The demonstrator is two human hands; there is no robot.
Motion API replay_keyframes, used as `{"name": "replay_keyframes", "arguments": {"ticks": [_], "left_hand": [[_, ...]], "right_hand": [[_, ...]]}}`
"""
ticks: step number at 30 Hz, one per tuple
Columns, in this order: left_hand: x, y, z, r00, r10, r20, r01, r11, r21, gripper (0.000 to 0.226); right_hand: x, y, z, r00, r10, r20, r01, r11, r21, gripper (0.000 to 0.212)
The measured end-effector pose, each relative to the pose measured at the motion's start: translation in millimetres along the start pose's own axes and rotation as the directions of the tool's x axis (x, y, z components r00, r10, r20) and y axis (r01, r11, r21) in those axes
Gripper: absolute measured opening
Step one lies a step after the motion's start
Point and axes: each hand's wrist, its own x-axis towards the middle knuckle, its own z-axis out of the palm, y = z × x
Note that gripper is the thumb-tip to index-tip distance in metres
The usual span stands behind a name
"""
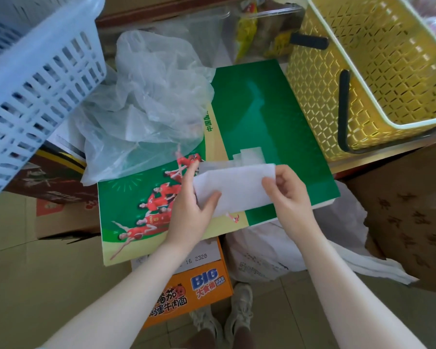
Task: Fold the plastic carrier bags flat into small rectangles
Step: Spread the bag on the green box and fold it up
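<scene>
A white plastic bag [237, 187], folded into a flat strip, lies across the green printed box [262, 117] that serves as my work surface. My left hand [191, 210] pinches its left end, thumb on top. At the strip's right end my right hand [287, 195] grips the folded edge between thumb and fingers. A translucent end of the bag [249, 154] sticks out beyond the strip. Several crumpled clear carrier bags [146, 107] sit heaped on the box's far left corner.
A blue slotted basket [35, 79] hangs over the left. A yellow lattice basket [373, 71] with a black handle stands right. Cardboard boxes surround: an orange noodle box [202, 285] below, a brown one [413, 217] right. More white bags [300, 248] lie by my feet.
</scene>
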Motion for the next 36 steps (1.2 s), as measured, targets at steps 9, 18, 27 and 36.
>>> {"name": "replay_keyframes", "arguments": {"ticks": [9, 18, 27, 36], "left_hand": [[-15, -37, -30, 0.806, 0.427, 0.41, -0.527, 0.832, 0.17, 0.016], [-20, -38, -27, 0.86, 0.363, 0.358, -0.464, 0.848, 0.256, 0.037], [0, -15, 1, 0.993, 0.115, 0.003, -0.107, 0.91, 0.4, 0.024], [24, -9, 16, 0.9, 0.321, 0.294, -0.435, 0.619, 0.654, 0.039]], "right_hand": [[-26, 23, -38, 0.906, 0.076, 0.416, 0.079, 0.936, -0.344, 0.031], [-35, 27, -32, 0.964, 0.165, 0.21, -0.102, 0.955, -0.28, 0.021], [-2, 13, 1, 0.96, 0.251, -0.126, -0.28, 0.825, -0.492, 0.038], [26, 12, 11, 0.917, 0.287, -0.277, -0.398, 0.614, -0.681, 0.031]]}}
